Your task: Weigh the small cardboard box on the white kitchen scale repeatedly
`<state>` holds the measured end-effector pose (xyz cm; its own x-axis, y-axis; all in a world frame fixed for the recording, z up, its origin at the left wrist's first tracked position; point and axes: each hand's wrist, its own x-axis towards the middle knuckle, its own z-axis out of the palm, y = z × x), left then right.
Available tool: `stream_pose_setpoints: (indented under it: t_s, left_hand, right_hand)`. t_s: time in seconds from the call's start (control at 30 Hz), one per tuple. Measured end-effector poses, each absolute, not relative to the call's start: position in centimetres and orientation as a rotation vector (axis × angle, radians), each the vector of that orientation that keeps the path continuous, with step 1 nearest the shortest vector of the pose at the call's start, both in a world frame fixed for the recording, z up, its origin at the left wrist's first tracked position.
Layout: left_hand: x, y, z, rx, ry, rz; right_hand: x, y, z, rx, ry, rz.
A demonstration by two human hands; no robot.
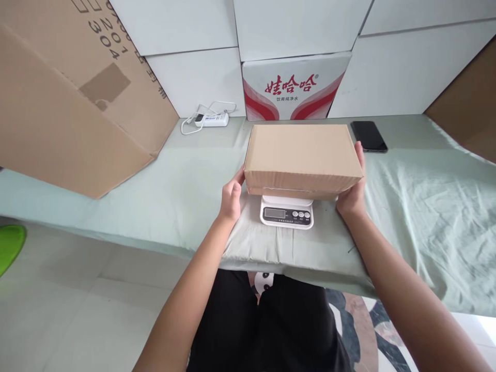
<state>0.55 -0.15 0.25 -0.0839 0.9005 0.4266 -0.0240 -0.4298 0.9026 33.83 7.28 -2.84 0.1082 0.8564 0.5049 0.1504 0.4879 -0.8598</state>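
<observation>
A closed brown cardboard box [300, 150] is over a white digital kitchen scale [287, 219], covering most of its weighing plate; I cannot tell whether it rests on the plate. My left hand [232, 199] grips the box at its left end, thumb toward me and fingers partly behind the side. At the right end, my right hand [353, 191] holds the box, with fingers up along the side and the palm by the lower corner. The scale's display and several round buttons face me, and the display looks blank.
A green cloth [186, 191] covers the table. Behind the box stand white cartons [194, 77] and a red-and-white carton [294, 85]. A black phone [369, 136] lies at the back right, a white power strip [212, 120] with a cable at the back left. A large cardboard box [77, 119] leans at left.
</observation>
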Motion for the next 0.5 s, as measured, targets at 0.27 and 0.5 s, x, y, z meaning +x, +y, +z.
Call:
stream_pose_setpoints:
  t_s: [0.27, 0.5]
  left_hand:
    - [0.8, -0.2, 0.6, 1.468, 1.004, 1.575]
    - [0.9, -0.3, 0.1, 1.477, 0.998, 1.583]
  right_hand:
    - [34.4, 7.4, -3.2, -0.923, -1.383, 0.623]
    - [32.9, 5.5, -2.2, -0.768, -1.461, 0.562]
